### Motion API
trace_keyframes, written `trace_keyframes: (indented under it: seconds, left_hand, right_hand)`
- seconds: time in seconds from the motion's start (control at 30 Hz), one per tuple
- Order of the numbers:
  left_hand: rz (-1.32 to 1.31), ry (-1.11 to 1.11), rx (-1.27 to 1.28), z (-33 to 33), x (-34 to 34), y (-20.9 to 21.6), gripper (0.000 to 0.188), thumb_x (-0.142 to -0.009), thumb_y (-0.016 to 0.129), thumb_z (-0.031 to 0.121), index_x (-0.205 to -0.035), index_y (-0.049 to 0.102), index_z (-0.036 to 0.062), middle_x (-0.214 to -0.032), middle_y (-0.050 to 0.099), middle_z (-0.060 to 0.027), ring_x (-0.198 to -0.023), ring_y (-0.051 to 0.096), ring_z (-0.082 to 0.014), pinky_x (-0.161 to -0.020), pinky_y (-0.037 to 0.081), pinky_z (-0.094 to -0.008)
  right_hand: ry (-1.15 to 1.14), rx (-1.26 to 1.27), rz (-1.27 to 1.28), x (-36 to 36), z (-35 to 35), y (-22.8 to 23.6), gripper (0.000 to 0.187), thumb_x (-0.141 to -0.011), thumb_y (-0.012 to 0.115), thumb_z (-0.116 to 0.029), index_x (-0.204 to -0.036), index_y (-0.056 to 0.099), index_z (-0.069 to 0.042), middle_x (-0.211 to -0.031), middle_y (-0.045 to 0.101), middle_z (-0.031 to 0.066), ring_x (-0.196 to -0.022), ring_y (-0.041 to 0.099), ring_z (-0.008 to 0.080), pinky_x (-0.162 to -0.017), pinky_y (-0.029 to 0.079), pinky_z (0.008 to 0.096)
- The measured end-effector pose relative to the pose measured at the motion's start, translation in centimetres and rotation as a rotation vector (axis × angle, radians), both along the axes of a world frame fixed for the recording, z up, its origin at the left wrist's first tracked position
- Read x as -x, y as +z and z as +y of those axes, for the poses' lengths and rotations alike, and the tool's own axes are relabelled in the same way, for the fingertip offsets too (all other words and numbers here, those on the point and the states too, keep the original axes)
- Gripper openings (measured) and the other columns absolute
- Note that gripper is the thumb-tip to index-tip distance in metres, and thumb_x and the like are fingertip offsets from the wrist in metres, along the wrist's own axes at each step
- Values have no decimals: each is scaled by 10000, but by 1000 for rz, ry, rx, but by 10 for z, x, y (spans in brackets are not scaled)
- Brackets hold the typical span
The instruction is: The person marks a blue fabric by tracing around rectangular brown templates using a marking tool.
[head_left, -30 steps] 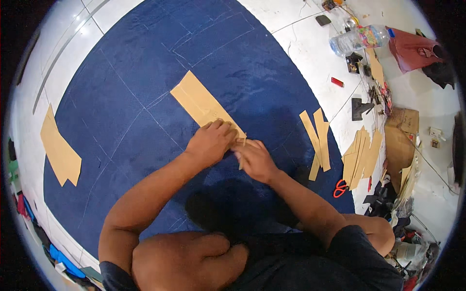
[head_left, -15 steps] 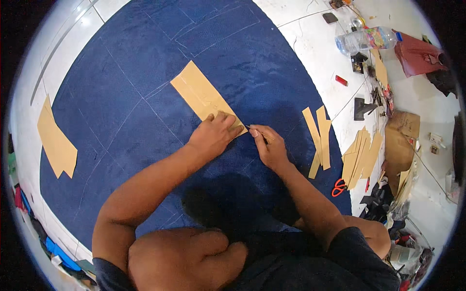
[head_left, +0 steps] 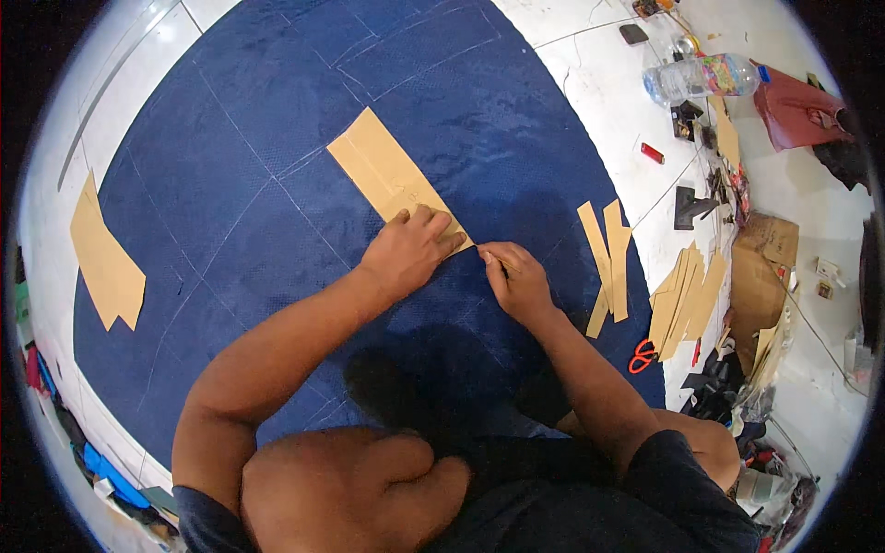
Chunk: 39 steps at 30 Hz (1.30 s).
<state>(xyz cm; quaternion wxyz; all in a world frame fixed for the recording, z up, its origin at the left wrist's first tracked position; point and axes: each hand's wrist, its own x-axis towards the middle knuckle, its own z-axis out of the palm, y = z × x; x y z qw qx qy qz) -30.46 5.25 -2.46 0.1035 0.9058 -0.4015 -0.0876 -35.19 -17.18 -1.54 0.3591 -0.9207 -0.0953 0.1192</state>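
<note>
A long tan card template [head_left: 373, 166] lies at a slant on dark blue fabric [head_left: 267, 230] marked with pale lines. My left hand [head_left: 415, 244] presses on the template's near end, fingers spread over the card. Just right of that end, my right hand [head_left: 516, 281] is closed in a pinch on a thin pointed marking tool [head_left: 479, 247]. Its tip is at the template's near right corner. Most of the tool is hidden by my fingers, so its exact kind cannot be made out.
A notched tan card piece [head_left: 108, 267] lies at the left. Narrow card strips [head_left: 619, 263], more cards [head_left: 684, 295] and orange-handled scissors [head_left: 643, 357] lie at the right. Beyond are a red lighter-like object [head_left: 652, 153], a plastic bottle [head_left: 705, 77] and a cardboard box [head_left: 763, 267].
The tool's tip has shifted slightly towards the template's near right corner, with my right hand moving a little. My left hand stays on the card. The whole view has shifted slightly.
</note>
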Motion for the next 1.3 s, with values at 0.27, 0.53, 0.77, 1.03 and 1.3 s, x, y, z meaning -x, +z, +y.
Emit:
trace_keyframes:
  seconds: [0.27, 0.53, 0.77, 1.03, 1.3]
  left_hand:
    - [5, -22, -41, 1, -3, 2, 401, -910, 581, 278, -1307, 636, 282, -1078, 549, -28, -1047, 566, -214, -839, 554, -326]
    - [35, -59, -48, 3, -14, 7, 418, -886, 608, 282, -1303, 639, 291, -1101, 544, -27, -1020, 571, -208, -748, 567, -316]
    - [49, -64, -38, 3, -13, 5, 419, -873, 621, 279, -1290, 652, 293, -1137, 539, -25, -1036, 574, -217, -728, 573, -308]
    - [39, -65, -69, 1, -12, 4, 417, -884, 608, 275, -1298, 645, 309, -1153, 537, -27, -1038, 574, -215, -733, 575, -309]
    - [13, -75, -80, 1, -12, 8, 419, -901, 593, 270, -1315, 636, 315, -1149, 537, -24, -1054, 572, -211, -743, 577, -302]
  right_hand:
    - [22, 13, -86, -1, 3, -1, 180, -976, 571, -128, -1060, 684, -17, -1016, 694, 150, -961, 669, 308, -850, 527, 396]
    - [2, -168, 144, 14, 36, 16, 185, -968, 594, -133, -1082, 676, -14, -1052, 678, 151, -990, 660, 318, -881, 520, 404]
    - [25, -145, 106, 19, 42, 6, 182, -958, 615, -129, -1082, 671, -8, -1067, 688, 158, -993, 674, 325, -865, 534, 403]
    - [105, -91, 24, 18, 42, 3, 173, -955, 615, -126, -1069, 667, -7, -1036, 695, 157, -947, 679, 337, -842, 539, 415]
    - [36, -33, 64, 10, 40, 8, 174, -969, 592, -132, -1063, 655, -1, -1032, 692, 166, -955, 676, 348, -849, 537, 428]
